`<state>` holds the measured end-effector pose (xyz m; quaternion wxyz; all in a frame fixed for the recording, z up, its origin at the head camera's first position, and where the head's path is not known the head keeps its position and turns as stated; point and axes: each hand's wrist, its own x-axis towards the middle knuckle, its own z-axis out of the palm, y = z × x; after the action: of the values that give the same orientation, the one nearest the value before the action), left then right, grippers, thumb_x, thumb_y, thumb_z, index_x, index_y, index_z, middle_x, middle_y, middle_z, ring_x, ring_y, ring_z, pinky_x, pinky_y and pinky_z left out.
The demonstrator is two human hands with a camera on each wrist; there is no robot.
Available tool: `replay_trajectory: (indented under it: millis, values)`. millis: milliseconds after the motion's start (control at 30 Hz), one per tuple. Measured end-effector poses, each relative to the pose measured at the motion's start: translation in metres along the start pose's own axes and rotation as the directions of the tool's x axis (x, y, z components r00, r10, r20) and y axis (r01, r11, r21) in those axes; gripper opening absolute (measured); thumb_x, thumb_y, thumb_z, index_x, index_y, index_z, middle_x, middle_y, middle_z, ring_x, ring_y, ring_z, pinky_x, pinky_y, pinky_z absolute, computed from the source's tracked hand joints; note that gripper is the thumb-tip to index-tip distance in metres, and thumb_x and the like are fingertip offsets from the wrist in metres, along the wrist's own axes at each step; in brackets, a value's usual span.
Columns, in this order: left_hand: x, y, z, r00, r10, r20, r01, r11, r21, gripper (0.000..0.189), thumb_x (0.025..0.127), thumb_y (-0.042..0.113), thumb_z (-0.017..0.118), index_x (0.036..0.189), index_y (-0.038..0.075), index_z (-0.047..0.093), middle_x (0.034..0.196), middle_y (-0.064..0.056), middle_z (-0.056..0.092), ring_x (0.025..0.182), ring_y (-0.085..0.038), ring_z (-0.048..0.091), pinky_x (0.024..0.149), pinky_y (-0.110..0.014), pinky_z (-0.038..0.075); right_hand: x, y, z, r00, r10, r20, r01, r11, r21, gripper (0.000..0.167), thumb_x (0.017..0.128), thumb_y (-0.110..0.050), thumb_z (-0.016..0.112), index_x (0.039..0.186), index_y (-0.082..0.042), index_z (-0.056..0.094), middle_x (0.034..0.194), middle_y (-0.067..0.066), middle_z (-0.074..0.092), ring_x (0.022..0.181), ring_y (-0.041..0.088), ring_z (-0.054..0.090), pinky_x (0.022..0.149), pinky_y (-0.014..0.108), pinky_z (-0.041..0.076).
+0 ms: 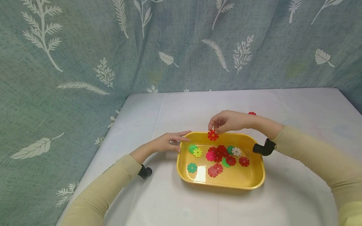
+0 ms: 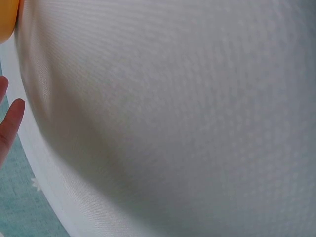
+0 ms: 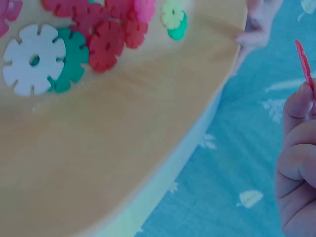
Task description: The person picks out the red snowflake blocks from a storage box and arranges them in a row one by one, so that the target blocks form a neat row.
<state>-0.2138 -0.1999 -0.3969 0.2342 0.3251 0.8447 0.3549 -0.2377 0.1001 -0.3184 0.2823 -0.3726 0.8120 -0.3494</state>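
Observation:
My right hand (image 1: pixel 230 121) pinches a red notched disc (image 1: pixel 213 135), a flower-shaped plastic building piece, between thumb and fingertips above the far rim of a yellow tray (image 1: pixel 226 184). In the right wrist view this red disc (image 3: pixel 303 61) stands edge-on over the fingertips. At the tray's left corner my left hand (image 1: pixel 168 142) touches the rim with fairly straight fingers. Inside the tray lie several more discs, among them a white disc (image 1: pixel 236 152), a yellow disc (image 1: pixel 197 153), a green disc (image 1: pixel 192 168) and a cluster of red ones.
Another red disc (image 1: pixel 252 113) lies on the white tablecloth (image 1: pixel 158 194) behind my right wrist, partly hidden. Leaf-patterned blue-green cloth (image 1: pixel 181 44) hangs behind the table and on its left. Black wrist cameras, such as the right one (image 1: pixel 264 147), sit on both wrists.

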Motion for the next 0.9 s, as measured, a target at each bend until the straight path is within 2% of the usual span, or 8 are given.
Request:
replay_trajectory:
  millis: [200,333,500,700,833,900]
  values:
    - [0.0,-0.002,-0.001,1.0,0.019,-0.002,-0.019,1.0,-0.001,0.048,0.079,0.015,0.07,0.126,0.012,0.057,0.148,-0.002,0.03,0.135,-0.024,0.03,0.096,-0.047,0.04,-0.004,0.006,-0.015,0.997,0.029,-0.069,-0.029,1.0,0.009,0.016,0.086,-0.007,0.058,0.102,-0.006,0.062,0.082,0.006,0.062,0.076,0.019,0.054,0.076,0.033,0.05]
    - [-0.001,-0.002,-0.002,1.0,0.024,0.001,-0.024,1.0,0.01,0.048,0.079,0.019,0.07,0.125,0.014,0.057,0.148,0.0,0.03,0.135,-0.023,0.031,0.096,-0.045,0.04,-0.007,0.011,-0.024,0.988,0.078,-0.13,-0.076,0.997,0.024,0.016,0.087,-0.01,0.058,0.102,-0.007,0.062,0.084,0.006,0.063,0.078,0.02,0.053,0.073,0.028,0.049]
    - [-0.002,-0.001,-0.002,1.0,0.027,0.005,-0.027,1.0,0.013,0.049,0.08,0.021,0.07,0.126,0.013,0.057,0.149,0.0,0.029,0.135,-0.023,0.03,0.096,-0.044,0.04,-0.009,0.02,-0.035,0.968,0.148,-0.204,-0.138,0.988,0.063,0.017,0.088,-0.013,0.058,0.104,-0.007,0.061,0.086,0.006,0.064,0.075,0.02,0.048,0.065,0.027,0.043]
    - [-0.001,-0.001,-0.002,1.0,0.011,0.001,-0.011,1.0,0.006,0.048,0.08,0.018,0.07,0.126,0.013,0.057,0.149,0.0,0.03,0.135,-0.022,0.03,0.096,-0.043,0.04,-0.011,0.035,-0.045,0.942,0.194,-0.273,-0.173,0.98,0.099,0.02,0.088,-0.014,0.058,0.106,-0.006,0.06,0.084,0.005,0.061,0.059,0.015,0.037,0.054,0.023,0.037]
    - [-0.001,-0.002,-0.001,1.0,0.005,0.0,-0.005,1.0,-0.005,0.048,0.08,0.015,0.069,0.126,0.011,0.057,0.148,-0.001,0.03,0.135,-0.022,0.029,0.097,-0.045,0.039,-0.013,0.047,-0.051,0.925,0.229,-0.302,-0.201,0.972,0.121,0.023,0.089,-0.016,0.057,0.109,-0.006,0.059,0.086,0.007,0.06,0.055,0.013,0.032,0.054,0.023,0.036]
    - [-0.001,-0.002,-0.001,1.0,0.008,-0.001,-0.008,1.0,-0.014,0.047,0.08,0.014,0.069,0.125,0.01,0.057,0.148,-0.002,0.03,0.135,-0.023,0.029,0.097,-0.046,0.039,-0.014,0.054,-0.053,0.914,0.249,-0.32,-0.219,0.967,0.128,0.024,0.09,-0.017,0.056,0.111,-0.006,0.058,0.09,0.006,0.06,0.06,0.013,0.037,0.056,0.024,0.038]
